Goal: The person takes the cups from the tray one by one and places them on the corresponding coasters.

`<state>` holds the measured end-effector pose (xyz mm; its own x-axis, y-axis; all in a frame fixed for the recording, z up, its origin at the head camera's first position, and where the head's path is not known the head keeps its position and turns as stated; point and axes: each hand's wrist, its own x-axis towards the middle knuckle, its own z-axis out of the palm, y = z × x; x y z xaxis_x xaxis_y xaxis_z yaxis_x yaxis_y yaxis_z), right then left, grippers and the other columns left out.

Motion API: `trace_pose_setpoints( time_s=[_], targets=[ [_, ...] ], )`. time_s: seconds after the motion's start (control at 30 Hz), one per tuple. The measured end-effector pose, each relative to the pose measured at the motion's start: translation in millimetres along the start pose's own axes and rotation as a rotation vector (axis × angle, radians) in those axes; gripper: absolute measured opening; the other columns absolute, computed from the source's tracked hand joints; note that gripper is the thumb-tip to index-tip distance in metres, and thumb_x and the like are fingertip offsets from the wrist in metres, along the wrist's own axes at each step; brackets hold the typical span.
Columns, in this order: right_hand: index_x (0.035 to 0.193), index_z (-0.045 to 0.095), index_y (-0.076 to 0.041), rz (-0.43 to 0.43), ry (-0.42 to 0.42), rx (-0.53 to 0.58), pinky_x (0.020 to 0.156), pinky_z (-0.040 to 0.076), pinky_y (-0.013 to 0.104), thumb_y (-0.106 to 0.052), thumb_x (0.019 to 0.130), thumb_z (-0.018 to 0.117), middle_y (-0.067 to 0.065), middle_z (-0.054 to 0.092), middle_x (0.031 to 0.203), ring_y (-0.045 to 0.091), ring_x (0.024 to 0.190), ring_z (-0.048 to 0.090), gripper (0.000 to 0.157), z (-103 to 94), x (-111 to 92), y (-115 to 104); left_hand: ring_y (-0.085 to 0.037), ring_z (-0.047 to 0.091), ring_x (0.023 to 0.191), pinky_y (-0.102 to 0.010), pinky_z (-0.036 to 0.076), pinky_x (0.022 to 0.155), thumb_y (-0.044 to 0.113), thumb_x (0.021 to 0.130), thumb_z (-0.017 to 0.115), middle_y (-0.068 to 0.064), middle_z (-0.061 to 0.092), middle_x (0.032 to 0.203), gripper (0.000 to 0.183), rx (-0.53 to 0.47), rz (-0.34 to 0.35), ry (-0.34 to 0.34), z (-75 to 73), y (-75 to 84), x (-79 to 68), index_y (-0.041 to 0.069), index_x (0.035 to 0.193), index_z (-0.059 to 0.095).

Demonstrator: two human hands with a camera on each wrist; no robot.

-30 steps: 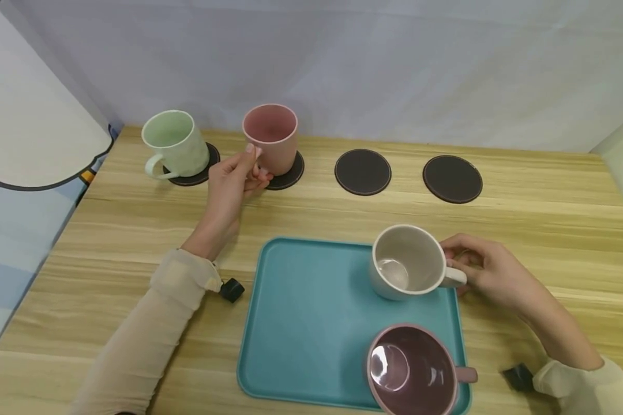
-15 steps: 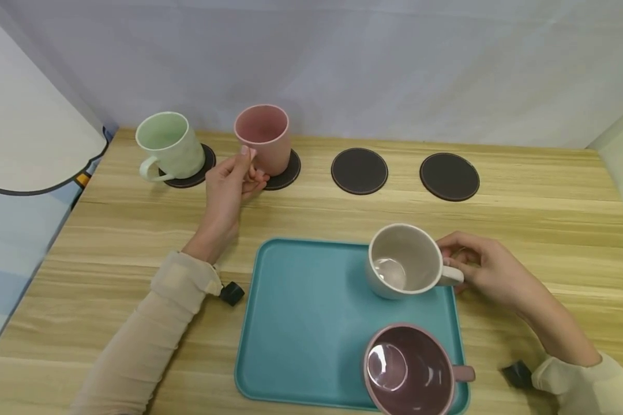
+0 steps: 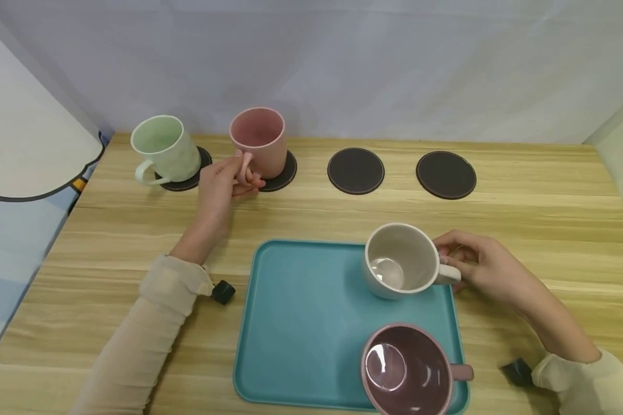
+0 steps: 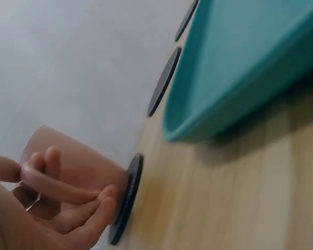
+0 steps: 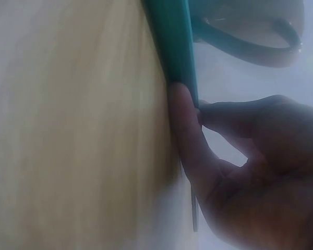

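My left hand (image 3: pixel 215 190) is at the handle of a pink mug (image 3: pixel 267 158), which stands upright on a dark round coaster (image 3: pixel 289 173). In the left wrist view, fingers (image 4: pixel 96 221) lie loosely around the mug handle (image 4: pixel 57 187), with the thumb by its top. On the right, my right hand (image 3: pixel 490 271) pinches the rim of a teal tray (image 3: pixel 311 323). The right wrist view shows the tray edge (image 5: pixel 175 47) between finger and thumb. A cream mug (image 3: pixel 402 259) and a mauve mug (image 3: pixel 407 369) stand on the tray's right side.
A pale green mug (image 3: pixel 171 150) stands on a coaster (image 3: pixel 205 158) at the far left. Two bare coasters, a nearer one (image 3: pixel 355 171) and a farther-right one (image 3: pixel 446 175), lie along the back. A pale cloth (image 3: pixel 342 69) hangs behind the wooden table (image 3: pixel 550 202).
My left hand has eased slightly left, and its thumb has drawn back so more of the pink mug's handle shows. My right hand stays at the tray rim. The head view has shifted a little.
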<state>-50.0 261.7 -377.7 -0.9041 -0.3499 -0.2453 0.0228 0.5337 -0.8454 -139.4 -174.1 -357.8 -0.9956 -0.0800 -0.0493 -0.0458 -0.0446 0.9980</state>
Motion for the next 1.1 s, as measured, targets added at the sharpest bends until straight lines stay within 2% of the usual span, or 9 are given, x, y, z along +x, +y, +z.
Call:
trace_pose_setpoints(
  time_s=[0.1, 0.23, 0.5, 0.83, 1.0, 1.1],
  targets=[
    [0.133, 0.063, 0.001, 0.001, -0.004, 0.000, 0.063, 0.064, 0.036, 0.005, 0.100, 0.061, 0.017, 0.068, 0.105, 0.009, 0.081, 0.068, 0.033, 0.1, 0, 0, -0.013, 0.078, 0.082, -0.032, 0.064, 0.086, 0.036, 0.108, 0.057, -0.004, 0.071, 0.085, 0.044, 0.048, -0.010, -0.063, -6.0, 5.8, -0.3, 0.003, 0.079, 0.061],
    [0.132, 0.063, 0.001, -0.007, -0.003, -0.008, 0.064, 0.064, 0.036, 0.006, 0.100, 0.061, 0.017, 0.068, 0.105, 0.009, 0.082, 0.068, 0.033, -2.1, 1, -2, -0.020, 0.079, 0.088, -0.037, 0.064, 0.090, 0.035, 0.107, 0.060, -0.007, 0.068, 0.091, 0.042, 0.042, -0.024, -0.112, -9.6, 9.7, 0.2, 0.001, 0.082, 0.061],
    [0.131, 0.063, 0.003, -0.019, -0.006, 0.015, 0.063, 0.064, 0.036, 0.008, 0.099, 0.061, 0.013, 0.068, 0.101, 0.009, 0.080, 0.067, 0.033, 0.0, 0, -1, -0.022, 0.080, 0.087, -0.036, 0.064, 0.088, 0.034, 0.108, 0.059, -0.009, 0.064, 0.090, 0.040, 0.058, -0.003, -0.103, -11.8, 7.2, -0.9, 0.003, 0.083, 0.059],
    [0.132, 0.063, 0.002, -0.005, -0.006, 0.009, 0.064, 0.064, 0.036, 0.008, 0.099, 0.060, 0.017, 0.067, 0.105, 0.010, 0.081, 0.067, 0.034, -1.2, -1, -4, -0.023, 0.080, 0.082, -0.037, 0.065, 0.086, 0.030, 0.108, 0.059, -0.009, 0.064, 0.088, 0.039, 0.057, 0.025, -0.128, -14.3, 8.0, 0.8, 0.002, 0.081, 0.060],
    [0.132, 0.063, 0.001, -0.003, -0.007, 0.019, 0.064, 0.064, 0.036, 0.008, 0.099, 0.059, 0.016, 0.067, 0.104, 0.010, 0.082, 0.067, 0.034, -1.1, -1, -4, -0.023, 0.079, 0.083, -0.038, 0.065, 0.087, 0.033, 0.108, 0.057, -0.011, 0.065, 0.093, 0.041, 0.129, 0.029, -0.150, -16.3, 9.7, 1.1, 0.001, 0.082, 0.058],
    [0.131, 0.063, 0.002, -0.012, -0.008, 0.018, 0.064, 0.064, 0.036, 0.007, 0.099, 0.060, 0.016, 0.067, 0.104, 0.010, 0.082, 0.067, 0.033, -0.3, -1, -2, -0.019, 0.078, 0.083, -0.033, 0.065, 0.085, 0.040, 0.108, 0.057, -0.011, 0.068, 0.101, 0.046, 0.237, 0.022, -0.155, -17.5, 13.1, -0.3, -0.001, 0.088, 0.060]
  ],
)
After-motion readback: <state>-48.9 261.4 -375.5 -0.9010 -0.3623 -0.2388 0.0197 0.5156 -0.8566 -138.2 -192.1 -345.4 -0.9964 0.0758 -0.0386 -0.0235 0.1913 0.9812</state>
